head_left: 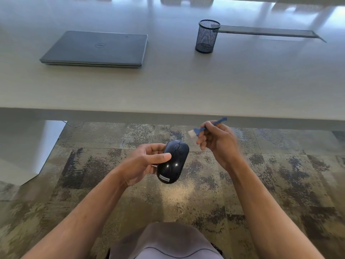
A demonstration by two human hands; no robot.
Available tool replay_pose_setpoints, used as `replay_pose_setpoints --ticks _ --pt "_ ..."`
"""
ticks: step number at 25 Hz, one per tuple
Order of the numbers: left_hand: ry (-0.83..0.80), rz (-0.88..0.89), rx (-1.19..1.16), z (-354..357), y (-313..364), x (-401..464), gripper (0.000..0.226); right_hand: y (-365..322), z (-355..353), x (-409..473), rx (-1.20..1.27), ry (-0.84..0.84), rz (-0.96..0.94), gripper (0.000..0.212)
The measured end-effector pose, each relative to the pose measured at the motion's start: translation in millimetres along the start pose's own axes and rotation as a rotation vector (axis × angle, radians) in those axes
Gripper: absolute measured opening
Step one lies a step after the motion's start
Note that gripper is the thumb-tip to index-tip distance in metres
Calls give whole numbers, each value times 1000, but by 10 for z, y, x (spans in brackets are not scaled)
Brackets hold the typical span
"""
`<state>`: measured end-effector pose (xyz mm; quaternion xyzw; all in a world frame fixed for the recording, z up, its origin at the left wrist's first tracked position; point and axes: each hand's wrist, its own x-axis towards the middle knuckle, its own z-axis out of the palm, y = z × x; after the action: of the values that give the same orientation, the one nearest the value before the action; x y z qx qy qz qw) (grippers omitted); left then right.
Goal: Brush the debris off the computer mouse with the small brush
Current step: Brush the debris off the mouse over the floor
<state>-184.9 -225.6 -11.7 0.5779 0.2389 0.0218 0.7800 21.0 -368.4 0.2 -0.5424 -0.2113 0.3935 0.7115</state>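
Left hand (144,161) gripping black mouse (173,161) by its side, held over carpet below table edge. Right hand (217,142) pinching blue brush (204,128), bristles just clear of mouse nose (blurred). Risk: hard stroke twisting mouse out of thumb-side grip.

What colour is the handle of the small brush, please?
Blue, with white bristles; the small brush shows in the head view.

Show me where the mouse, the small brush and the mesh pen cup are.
mouse (174,161), head view, glossy top shell.
small brush (198,130), head view, blue head beside the white bristles.
mesh pen cup (206,37), head view, outer mesh wall.
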Motion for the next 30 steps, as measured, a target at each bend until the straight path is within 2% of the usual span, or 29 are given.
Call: replay_pose_setpoints --ticks 3,7,10,15,24,26,30 --pt "6 0 -11 14 -9 -11 52 -30 152 144 -81 -50 56 30" --pt "11 13 -37 -25 -29 -23 36 33 249 203 -202 -96 69 33" --pt "14 27 -45 -67 -39 -27 32 68 261 206 -181 -76 82 33" --pt "5 27 -47 -95 -57 -29 42 94 316 215 -196 -125 110 33" --pt "51 42 -73 -114 -71 -16 32 136 156 17 -201 -178 166 33" --pt "60 51 -84 -115 -65 -8 28 104 135 12 -163 -147 152 34" --pt "65 46 -93 -99 -61 29 36 95 211 80 -82 -14 30 30"
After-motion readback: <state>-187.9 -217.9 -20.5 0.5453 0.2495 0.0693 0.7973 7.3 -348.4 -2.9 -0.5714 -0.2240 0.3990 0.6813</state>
